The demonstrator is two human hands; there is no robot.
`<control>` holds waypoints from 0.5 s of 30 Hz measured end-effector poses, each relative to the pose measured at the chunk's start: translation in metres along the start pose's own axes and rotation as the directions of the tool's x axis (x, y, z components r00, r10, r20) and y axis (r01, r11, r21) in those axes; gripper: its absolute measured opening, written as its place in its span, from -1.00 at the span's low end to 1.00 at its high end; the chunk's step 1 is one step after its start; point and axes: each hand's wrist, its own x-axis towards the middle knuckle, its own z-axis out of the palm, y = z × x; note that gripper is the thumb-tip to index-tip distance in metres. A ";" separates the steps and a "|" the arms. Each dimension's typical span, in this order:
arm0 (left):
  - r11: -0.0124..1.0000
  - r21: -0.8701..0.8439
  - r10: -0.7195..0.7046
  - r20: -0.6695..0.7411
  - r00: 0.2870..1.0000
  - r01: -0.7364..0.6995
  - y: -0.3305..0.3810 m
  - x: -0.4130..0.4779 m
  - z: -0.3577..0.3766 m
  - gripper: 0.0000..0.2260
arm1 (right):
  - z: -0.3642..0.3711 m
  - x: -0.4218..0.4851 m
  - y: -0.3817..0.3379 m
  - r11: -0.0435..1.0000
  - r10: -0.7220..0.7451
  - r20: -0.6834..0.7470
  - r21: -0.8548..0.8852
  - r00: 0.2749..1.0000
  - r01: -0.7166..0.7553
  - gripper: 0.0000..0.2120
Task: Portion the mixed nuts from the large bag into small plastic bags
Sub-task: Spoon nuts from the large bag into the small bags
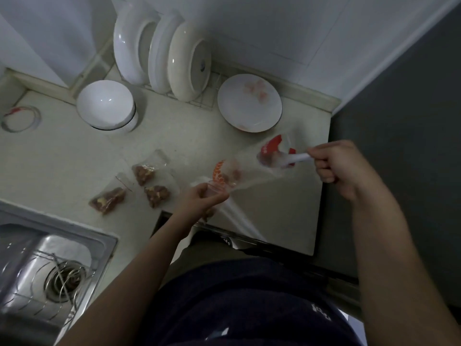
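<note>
1. The large bag (pixel 249 171) is at the middle of my view, held up off the surface (pixel 74 158) and stretched out between both hands. It runs from about 8 o'clock up to 2 o'clock.
2. It is clear film. There is a red printed patch at its 2 o'clock end and an orange dotted patch near its 8 o'clock end. The print is too blurred for me to read.
3. Brownish nuts show through the film in two small clusters, one beside each printed patch.
4. My left hand (pixel 207 198) has its fingers curled round the bag's lower end. More clear film hangs down from that grip towards 5 o'clock.
5. My right hand (pixel 336 168) is closed, pinching a white piece (pixel 296 159) at the red end. I cannot tell whether this piece is part of the bag or a separate tool.
6. Three small filled bags (pixel 144 171) lie on the surface at 9 o'clock of the large bag. They are close together, and each holds brown and pale nuts.
7. Stacked white bowls (pixel 106 106) sit at 10 o'clock.
8. White plates (pixel 174 58) stand on edge in a rack at 12 o'clock.
9. A pink-patterned plate (pixel 249 103) leans at 1 o'clock.
10. A steel sink (pixel 50 265) is at 7 o'clock.
</note>
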 end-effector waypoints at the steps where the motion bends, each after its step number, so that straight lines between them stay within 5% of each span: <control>1: 1.000 0.014 0.005 0.002 1.000 -0.005 0.000 0.001 0.002 -0.70 | -0.002 -0.001 -0.003 1.000 -0.021 -0.014 0.010 1.000 0.021 -0.79; 9: 0.993 0.104 0.054 -0.027 0.998 -0.051 0.007 -0.001 0.013 -0.72 | 0.009 -0.008 -0.015 0.989 -0.094 0.032 0.117 0.995 0.090 -0.75; 15: 0.963 0.117 0.255 -0.120 0.959 -0.241 0.022 -0.023 0.013 -0.66 | 0.026 -0.021 -0.017 0.985 -0.171 0.088 0.029 0.981 0.169 -0.53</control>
